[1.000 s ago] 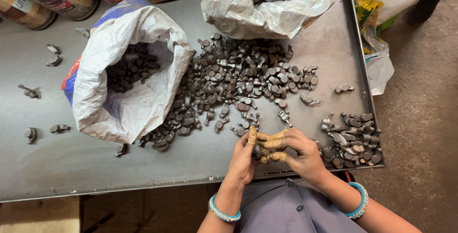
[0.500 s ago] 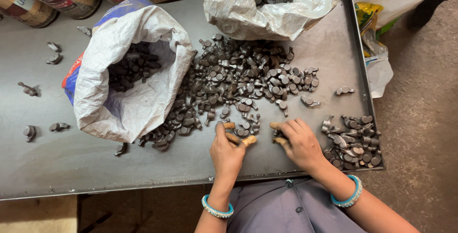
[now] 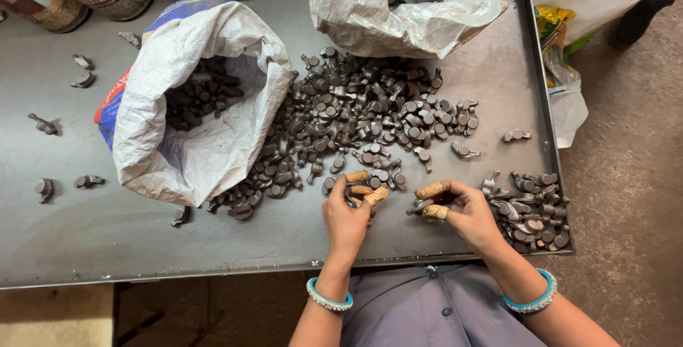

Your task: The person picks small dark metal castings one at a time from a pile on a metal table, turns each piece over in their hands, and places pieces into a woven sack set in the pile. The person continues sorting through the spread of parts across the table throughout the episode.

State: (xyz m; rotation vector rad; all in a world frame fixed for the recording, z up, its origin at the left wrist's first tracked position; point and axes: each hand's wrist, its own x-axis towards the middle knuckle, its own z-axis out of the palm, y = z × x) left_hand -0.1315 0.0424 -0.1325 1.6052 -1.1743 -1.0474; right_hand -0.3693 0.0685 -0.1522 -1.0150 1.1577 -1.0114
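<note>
Both taped-fingered hands, left hand and right hand, pinch small metal parts at the pile's near edge, within easy reach.

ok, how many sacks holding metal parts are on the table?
2: a white sack lying open at left, and a second white sack at the top edge, partly cropped.

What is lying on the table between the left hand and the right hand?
In the head view, between the left hand and right hand, a few dark metal parts lie on bare grey table.
</note>
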